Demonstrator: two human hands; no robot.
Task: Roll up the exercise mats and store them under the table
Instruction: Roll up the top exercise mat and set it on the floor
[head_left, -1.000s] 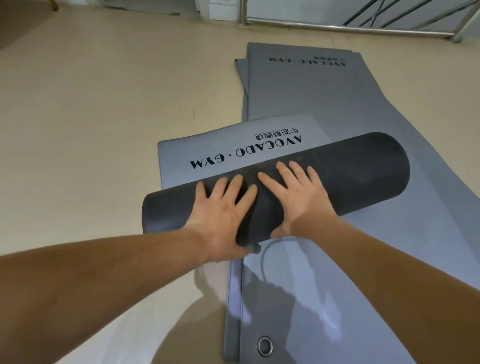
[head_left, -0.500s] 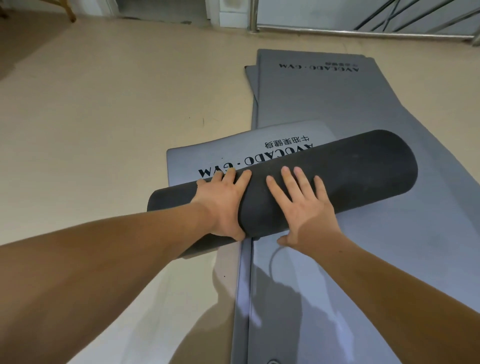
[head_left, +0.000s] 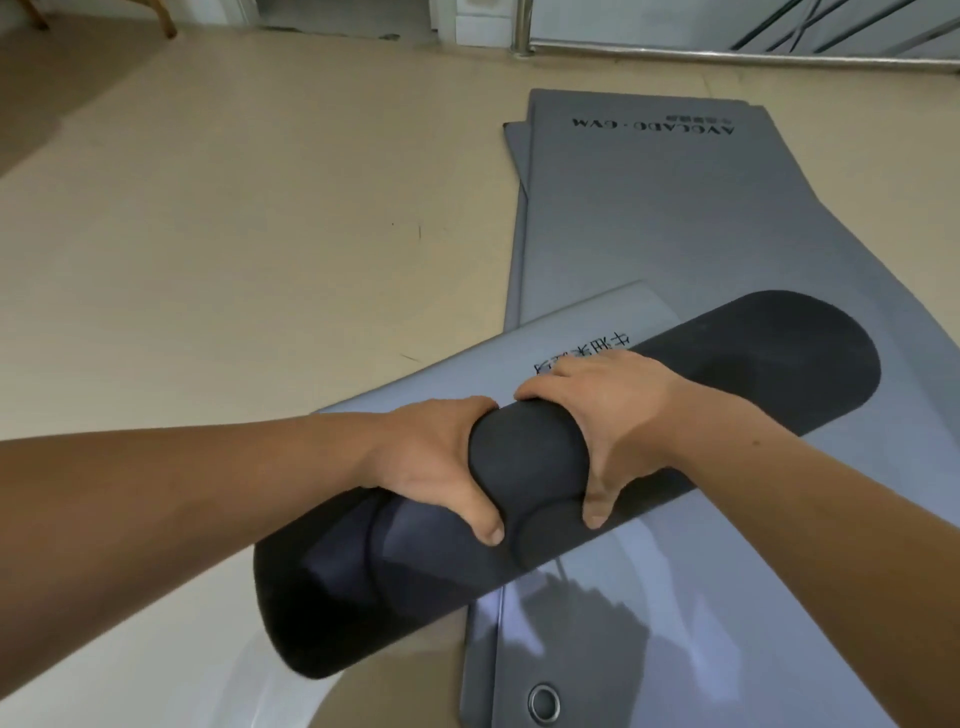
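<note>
- I've got both hands clamped on the rolled mat (head_left: 753, 374), close together near its middle. My left hand (head_left: 431, 462) and right hand (head_left: 608, 421) each curl fingers over the far side, thumbs pressed into the near side.
- The dark roll lies slantwise, its right part over the flat mats (head_left: 701, 249) and its left end out over the floor (head_left: 234, 234). I can't tell whether that end rests down or is raised.
- A short unrolled tail (head_left: 467, 374) with printed lettering shows just beyond the roll, so I judge the rolling of this mat nearly done, not finished.
- Next I'd need to wind in that last flap while keeping the squeeze even; the foam dents under my thumbs and looks likely to spring loose if I slacken.
- At least two more grey mats lie flat, stacked slightly askew, one with a metal eyelet (head_left: 544, 702) at its near end.
- No table in view; storing would mean turning to find it.
- The floor is smooth beige. A metal railing (head_left: 727, 54) runs along the far right and a wooden chair leg (head_left: 167, 23) stands far left.
</note>
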